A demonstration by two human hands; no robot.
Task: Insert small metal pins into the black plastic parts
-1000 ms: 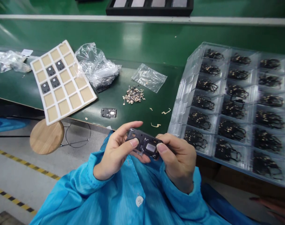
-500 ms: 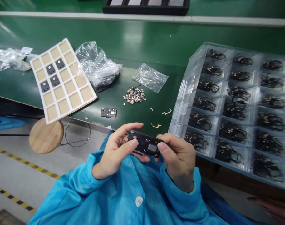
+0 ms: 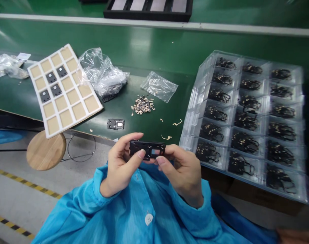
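Note:
My left hand [image 3: 122,164] and my right hand [image 3: 184,174] together pinch a small black rectangular electronic module [image 3: 147,150] over my lap, one at each short end. Its face has a small window and a metal edge. A similar black module [image 3: 115,124] lies on the green bench mat [image 3: 134,130], just beyond my hands. A small heap of tiny tan-and-metal flex pieces [image 3: 142,105] sits farther back, with a few loose strips [image 3: 166,137] close to my fingers.
A clear plastic tray [image 3: 245,117] holds rows of black cable-like parts at right. At left lie a cream grid sheet [image 3: 64,91] with several black squares and crumpled plastic bags [image 3: 101,73]. A wooden stool [image 3: 46,150] stands on the floor below the bench edge.
The black module has turned from tilted to nearly level in my fingers. The view has shifted slightly, so the bench items appear a little farther left.

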